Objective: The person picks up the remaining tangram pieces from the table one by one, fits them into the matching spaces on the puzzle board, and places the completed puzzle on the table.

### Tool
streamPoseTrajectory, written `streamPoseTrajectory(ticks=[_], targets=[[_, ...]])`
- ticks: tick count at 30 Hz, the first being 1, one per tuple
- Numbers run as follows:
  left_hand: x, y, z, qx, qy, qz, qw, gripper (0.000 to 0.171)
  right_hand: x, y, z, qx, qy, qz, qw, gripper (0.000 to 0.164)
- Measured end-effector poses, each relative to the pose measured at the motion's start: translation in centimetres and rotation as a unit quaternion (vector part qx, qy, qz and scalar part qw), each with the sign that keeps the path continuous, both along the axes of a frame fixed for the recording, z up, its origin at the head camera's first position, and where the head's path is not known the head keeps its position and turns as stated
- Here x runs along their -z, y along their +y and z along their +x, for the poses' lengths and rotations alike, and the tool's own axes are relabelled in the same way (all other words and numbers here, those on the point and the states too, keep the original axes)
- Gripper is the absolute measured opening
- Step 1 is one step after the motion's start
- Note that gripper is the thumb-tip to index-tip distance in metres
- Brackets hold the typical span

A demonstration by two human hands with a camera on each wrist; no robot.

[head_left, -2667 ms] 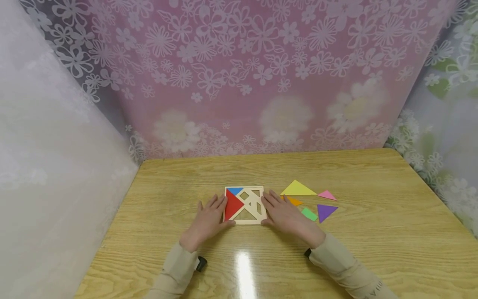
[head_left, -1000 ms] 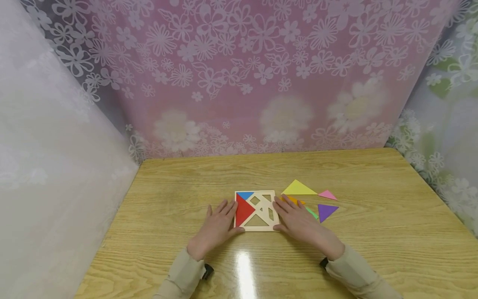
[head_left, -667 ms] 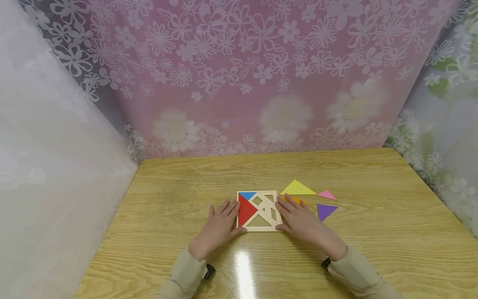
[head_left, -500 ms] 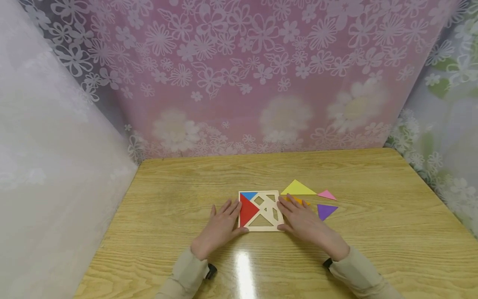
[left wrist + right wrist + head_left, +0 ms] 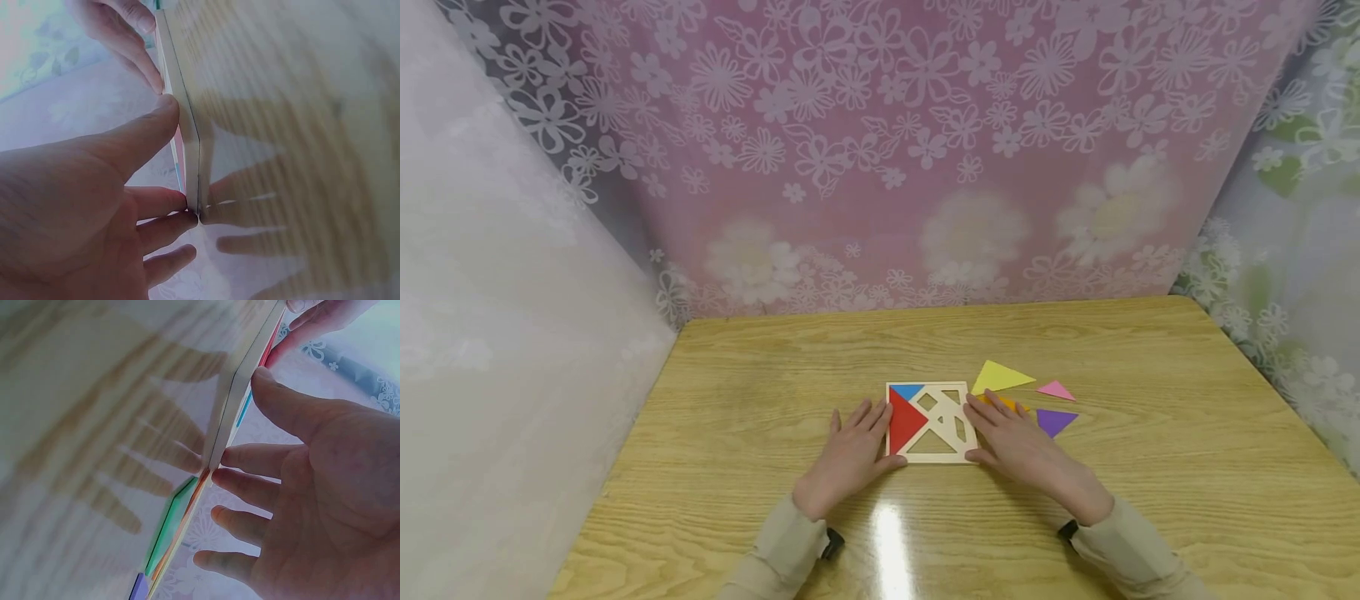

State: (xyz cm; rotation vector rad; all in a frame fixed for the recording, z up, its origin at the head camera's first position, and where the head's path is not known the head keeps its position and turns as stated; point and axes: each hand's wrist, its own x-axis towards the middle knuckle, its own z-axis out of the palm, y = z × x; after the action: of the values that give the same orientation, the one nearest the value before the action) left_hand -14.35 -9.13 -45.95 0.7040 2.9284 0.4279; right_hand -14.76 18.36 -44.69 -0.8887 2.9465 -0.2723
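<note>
A square wooden tangram tray point(image 5: 932, 457) lies flat on the table, its left part filled by a large red triangle point(image 5: 905, 421) and a blue triangle point(image 5: 906, 391). Other cutouts show bare wood beneath. My left hand point(image 5: 846, 458) touches the tray's left side with extended fingers, thumb at the front corner. On the opposite side my right hand point(image 5: 1026, 450) rests its straight fingertips and thumb against the tray. Below that hand's fingers lies an orange piece point(image 5: 1012, 403), partly covered. A green piece point(image 5: 169, 528) shows in the right wrist view but is hidden in the head view.
Right of the tray lie a yellow triangle point(image 5: 1002, 377), a pink triangle point(image 5: 1057, 390) and a purple triangle point(image 5: 1055, 422), partly behind the right hand. The wooden table point(image 5: 760, 367) meets a pink flowered curtain point(image 5: 865, 208) at its back edge.
Both hands and the tray have slid right, and slightly nearer early on. The orange piece has shifted right, the yellow triangle has turned, and the right hand now covers the green piece.
</note>
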Motion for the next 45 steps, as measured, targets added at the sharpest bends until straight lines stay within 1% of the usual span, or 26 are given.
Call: streamPoseTrajectory(ticks=[3, 16, 27, 35, 39, 45], targets=[[0.0, 0.2, 0.0, -0.001, 0.004, -0.004, 1.0000, 0.081, 0.0, 0.1, 0.0, 0.004, -0.005, -0.002, 1.000, 0.066], [0.0, 1.0, 0.1, -0.005, 0.006, -0.015, 0.9999, 0.081, -0.1, 0.7, 0.0, 0.005, 0.004, -0.001, 1.000, 0.065], [-0.1, 1.5, 0.4, -0.002, 0.014, -0.005, 0.9999, 0.079, -0.2, 1.0, 0.2, 0.010, -0.001, -0.002, 1.000, 0.066], [-0.2, 1.5, 0.6, 0.001, 0.016, -0.002, 0.9999, 0.079, 0.2, 1.4, 0.4, -0.002, 0.024, -0.012, 1.000, 0.066], [-0.4, 1.6, 0.7, -0.001, 0.013, 0.000, 0.9999, 0.079, 0.2, 1.5, 0.4, 0.000, 0.022, -0.016, 1.000, 0.065], [-0.2, 1.8, 0.5, -0.002, 0.009, -0.003, 1.0000, 0.079, 0.2, 1.7, 0.3, 0.000, 0.019, -0.016, 1.000, 0.066]])
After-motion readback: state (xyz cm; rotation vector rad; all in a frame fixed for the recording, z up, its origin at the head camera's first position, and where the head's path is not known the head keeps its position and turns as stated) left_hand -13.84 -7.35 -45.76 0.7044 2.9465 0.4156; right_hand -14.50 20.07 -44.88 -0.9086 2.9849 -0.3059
